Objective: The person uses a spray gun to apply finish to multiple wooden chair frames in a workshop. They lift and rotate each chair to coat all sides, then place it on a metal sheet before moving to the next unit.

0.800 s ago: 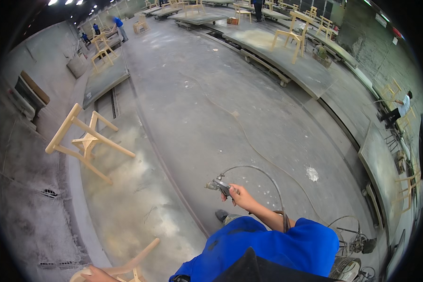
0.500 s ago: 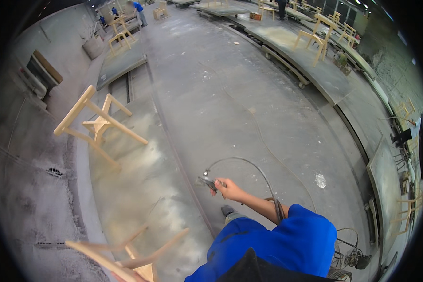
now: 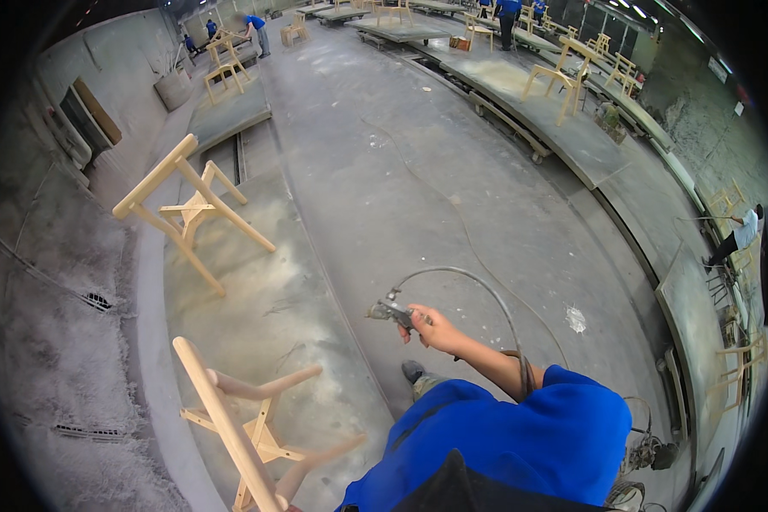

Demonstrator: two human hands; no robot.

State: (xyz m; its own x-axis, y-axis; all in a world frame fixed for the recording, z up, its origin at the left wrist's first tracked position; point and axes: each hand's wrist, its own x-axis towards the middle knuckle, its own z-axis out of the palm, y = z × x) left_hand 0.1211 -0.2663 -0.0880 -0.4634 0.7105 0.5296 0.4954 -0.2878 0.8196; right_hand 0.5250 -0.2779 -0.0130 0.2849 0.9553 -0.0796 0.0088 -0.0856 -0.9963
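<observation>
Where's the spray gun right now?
In the head view, the spray gun is in the right hand, just below the picture's middle, with the dark hose arching from it; the nearest wooden chair is to its lower left.

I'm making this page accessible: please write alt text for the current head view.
A person's right grip holds a spray gun above a grey floor. At left are two pale wooden chair frames and a stained platform; blue-clad workers appear in the background.
</observation>
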